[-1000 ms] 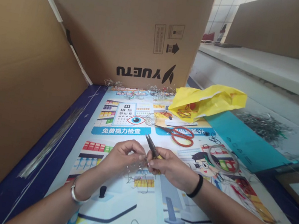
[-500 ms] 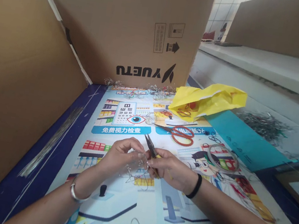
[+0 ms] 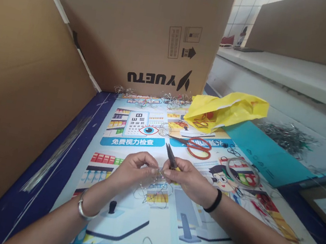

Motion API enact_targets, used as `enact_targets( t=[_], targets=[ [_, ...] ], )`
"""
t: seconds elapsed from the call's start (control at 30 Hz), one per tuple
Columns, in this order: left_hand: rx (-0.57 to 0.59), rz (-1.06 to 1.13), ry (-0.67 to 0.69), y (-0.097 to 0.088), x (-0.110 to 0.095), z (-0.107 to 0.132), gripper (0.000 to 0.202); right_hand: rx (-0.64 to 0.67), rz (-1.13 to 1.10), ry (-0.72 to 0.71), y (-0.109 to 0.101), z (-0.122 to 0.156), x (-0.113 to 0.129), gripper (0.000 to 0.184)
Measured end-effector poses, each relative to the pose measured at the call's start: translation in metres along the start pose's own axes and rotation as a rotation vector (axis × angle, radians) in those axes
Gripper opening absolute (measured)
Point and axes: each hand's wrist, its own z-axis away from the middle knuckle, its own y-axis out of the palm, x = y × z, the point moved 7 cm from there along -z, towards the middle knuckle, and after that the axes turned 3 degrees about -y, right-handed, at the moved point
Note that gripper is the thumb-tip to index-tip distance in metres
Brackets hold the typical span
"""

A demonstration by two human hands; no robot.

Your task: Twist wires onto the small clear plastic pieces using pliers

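My left hand [image 3: 134, 170] pinches a thin, bent wire shape [image 3: 156, 187] between thumb and fingertips; its loops hang below the fingers over the printed sheet. Close by on the right, my right hand [image 3: 191, 179] is closed around needle-nose pliers [image 3: 170, 155]. Their dark jaws point up and away, and the handles are mostly hidden in the palm. The right thumb and fingertips also come up to the wire's edge; whether they grip it I cannot tell. Red-handled scissors [image 3: 198, 148] lie just beyond the hands.
A yellow bag [image 3: 227, 110] lies behind the scissors. A wire coil [image 3: 244, 171] rests at right, and straight wires [image 3: 54, 156] lie at left. Tangled wire pieces [image 3: 174, 99] sit along the cardboard wall [image 3: 128, 29]. More wire scraps [image 3: 287, 136] are piled at far right.
The pliers have turned in my right hand and shifted slightly right. My hands are a little further apart, and more of the wire shape shows between and below them.
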Motion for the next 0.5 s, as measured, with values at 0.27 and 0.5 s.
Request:
enact_targets(
  t=[0.27, 0.5],
  targets=[
    [0.005, 0.121, -0.103, 0.004, 0.002, 0.003, 0.015, 0.017, 0.421, -0.21, -0.001, 0.0, 0.028, 0.017],
    [-0.005, 0.074, -0.098, 0.002, 0.005, 0.001, 0.015, 0.014, 0.571, -0.146, -0.005, -0.001, 0.023, 0.013]
  ],
)
